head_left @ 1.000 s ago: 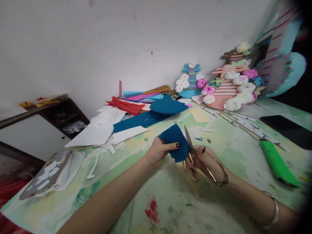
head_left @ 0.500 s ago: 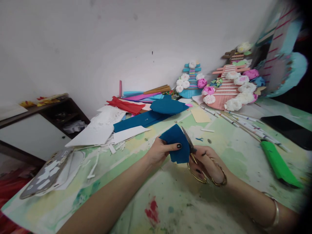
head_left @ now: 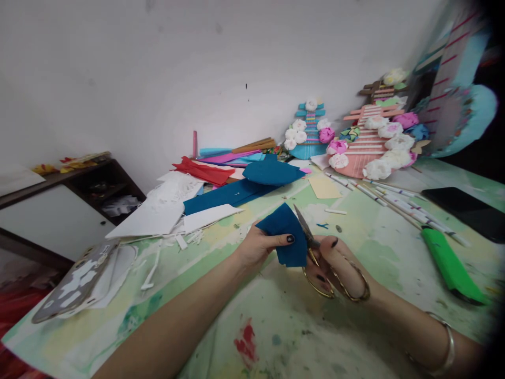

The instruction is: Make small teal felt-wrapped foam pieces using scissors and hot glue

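1. Table (head_left: 300,342) fills the lower part of the head view; its painted surface shows between the forearms and below the hands.
2. Its slanting left edge passes near a grey phone case (head_left: 74,284). On the right side, a bright green tool (head_left: 452,266) and a black phone (head_left: 465,210) lie well apart from the fingers.
3. Behind the hands, a long blue sheet (head_left: 221,197) lies flat beside cut white paper (head_left: 148,216).
4. The blue piece (head_left: 284,223) is thin and matte, with straight and curved edges; it is held above the middle of the table.
5. The scissors (head_left: 314,243) have golden wire loops and a dark pointed blade along the right edge of this piece. Whether the material is between the blades, I cannot tell.
6. The left hand (head_left: 258,246) pinches the blue piece, thumb on the front, other fingers mostly hidden.
7. The right hand (head_left: 341,260) is curled about the scissors, thumb through one loop, fingers at the other. A bracelet (head_left: 447,347) circles this forearm.
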Motion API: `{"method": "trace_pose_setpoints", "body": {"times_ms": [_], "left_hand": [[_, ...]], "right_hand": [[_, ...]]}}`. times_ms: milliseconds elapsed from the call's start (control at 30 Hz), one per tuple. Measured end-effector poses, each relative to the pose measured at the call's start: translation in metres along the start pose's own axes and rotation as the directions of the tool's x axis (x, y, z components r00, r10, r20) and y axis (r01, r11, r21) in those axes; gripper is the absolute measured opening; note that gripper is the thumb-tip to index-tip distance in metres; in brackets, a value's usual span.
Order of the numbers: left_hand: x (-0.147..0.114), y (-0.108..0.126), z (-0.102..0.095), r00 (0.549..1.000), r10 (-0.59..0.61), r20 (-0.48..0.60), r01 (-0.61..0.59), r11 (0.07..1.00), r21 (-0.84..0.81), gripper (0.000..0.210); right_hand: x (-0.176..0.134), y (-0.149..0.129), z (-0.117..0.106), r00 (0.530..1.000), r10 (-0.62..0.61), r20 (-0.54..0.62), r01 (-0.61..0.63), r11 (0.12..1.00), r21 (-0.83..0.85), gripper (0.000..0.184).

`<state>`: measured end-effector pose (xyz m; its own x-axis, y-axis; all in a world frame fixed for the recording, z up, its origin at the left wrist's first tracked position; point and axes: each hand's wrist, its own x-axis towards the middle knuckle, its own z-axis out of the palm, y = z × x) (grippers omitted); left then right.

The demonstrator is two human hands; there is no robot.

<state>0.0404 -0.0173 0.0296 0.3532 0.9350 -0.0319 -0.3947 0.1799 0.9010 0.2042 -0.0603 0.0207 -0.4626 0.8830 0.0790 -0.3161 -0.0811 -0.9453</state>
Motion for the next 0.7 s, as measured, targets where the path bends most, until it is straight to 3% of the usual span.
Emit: {"method": "trace_pose_setpoints", "body": {"times_ms": [133, 267, 433, 700], "left_hand": [[-0.001, 0.0023, 0.0002, 1.0, -0.009, 0.022, 0.009, 1.0, 0.014, 0.03], [-0.0001, 0.0062, -0.0023, 0.998, 0.023, 0.057, -0.024, 1.0, 0.011, 0.043], [0.0012, 0.0086, -0.0052, 0.997, 0.026, 0.073, -0.026, 1.0, -0.004, 0.039], [0.0007, 0.0086, -0.004, 0.999, 0.017, 0.028, -0.016, 0.999, -0.052, 0.046]], "right_hand": [[-0.0002, 0.0014, -0.001, 1.0, -0.027, 0.005, 0.027, 1.0, 0.009, 0.055], [0.0, 0.0025, -0.0032, 0.999, -0.041, 0.021, 0.041, 0.999, -0.005, 0.053], [0.0, 0.0006, -0.0025, 0.998, -0.011, 0.056, 0.013, 0.999, -0.037, 0.055], [0.0001, -0.0009, -0.0039, 0.999, -0.009, 0.052, 0.013, 0.997, -0.074, 0.056]]}}
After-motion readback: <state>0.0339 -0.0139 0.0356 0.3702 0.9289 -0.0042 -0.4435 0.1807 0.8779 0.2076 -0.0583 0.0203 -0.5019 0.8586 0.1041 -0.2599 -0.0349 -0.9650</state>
